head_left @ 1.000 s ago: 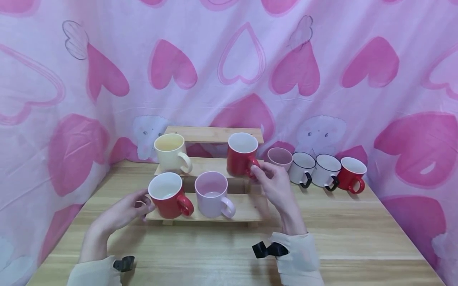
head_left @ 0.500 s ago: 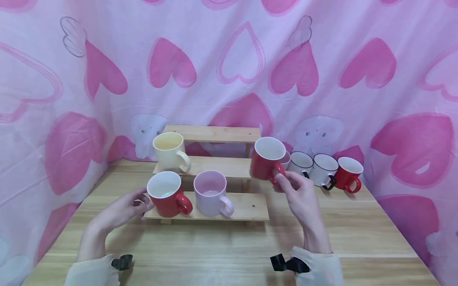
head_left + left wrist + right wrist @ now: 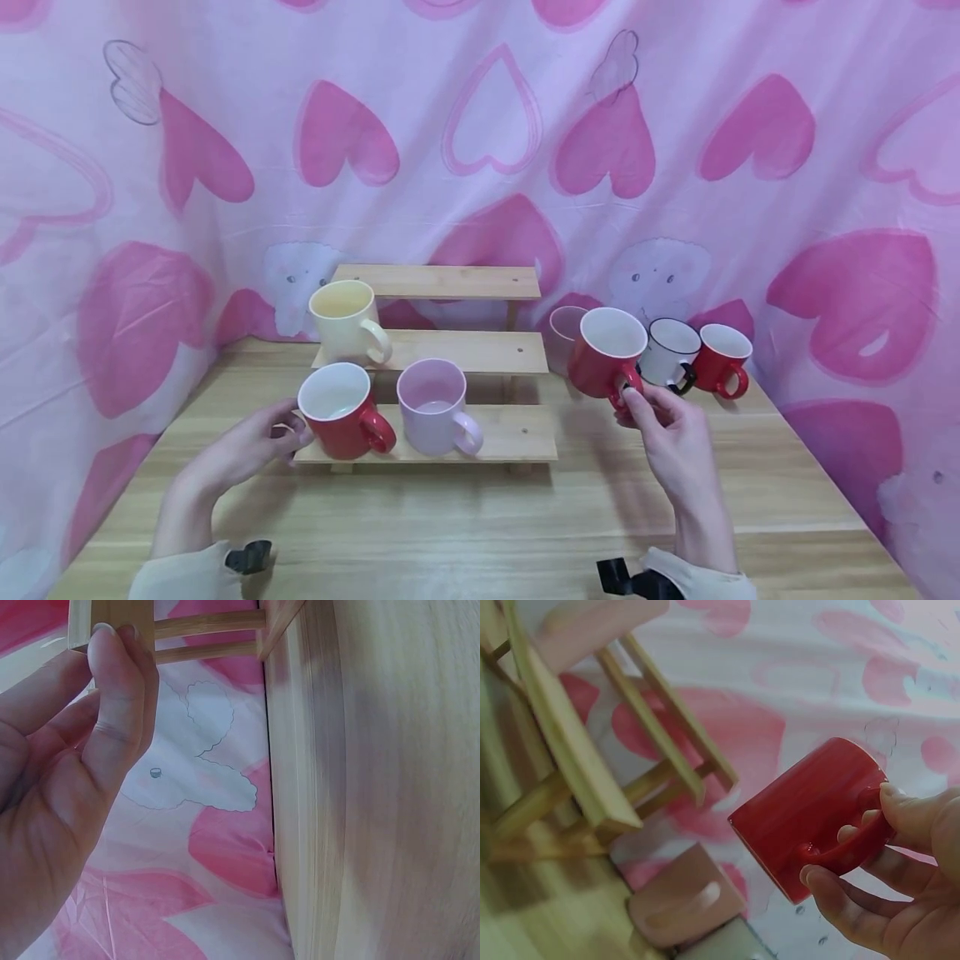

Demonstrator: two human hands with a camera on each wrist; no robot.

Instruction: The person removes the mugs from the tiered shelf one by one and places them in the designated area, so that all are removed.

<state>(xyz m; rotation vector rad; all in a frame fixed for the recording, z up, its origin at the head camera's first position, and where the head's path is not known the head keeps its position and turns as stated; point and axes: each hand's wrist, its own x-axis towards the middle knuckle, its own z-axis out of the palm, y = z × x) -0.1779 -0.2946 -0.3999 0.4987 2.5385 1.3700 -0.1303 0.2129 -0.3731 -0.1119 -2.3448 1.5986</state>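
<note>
My right hand [image 3: 678,437] pinches the handle of a red mug [image 3: 600,354] with a white inside, lifted off the table to the right of the rack. In the right wrist view the fingers curl round the handle of this red mug [image 3: 810,817]. At the left end of the lowest tier of the three-tier wooden rack [image 3: 517,433], my left hand [image 3: 258,446] grips the board's end; the left wrist view shows its fingertips on that board [image 3: 124,619]. Another red mug [image 3: 341,417] and a lilac mug [image 3: 431,408] stand on this tier. A cream mug [image 3: 345,321] sits on the middle tier.
Behind the held mug, along the curtain [image 3: 480,108], stand a dusky pink mug [image 3: 558,342], a white mug with a black handle [image 3: 667,354] and a red mug [image 3: 720,358]. The wooden table [image 3: 450,533] extends in front of the rack.
My right hand has carried the red mug off the middle tier, rightward and a little nearer. It now hides one of the white mugs. The left hand keeps its place at the rack.
</note>
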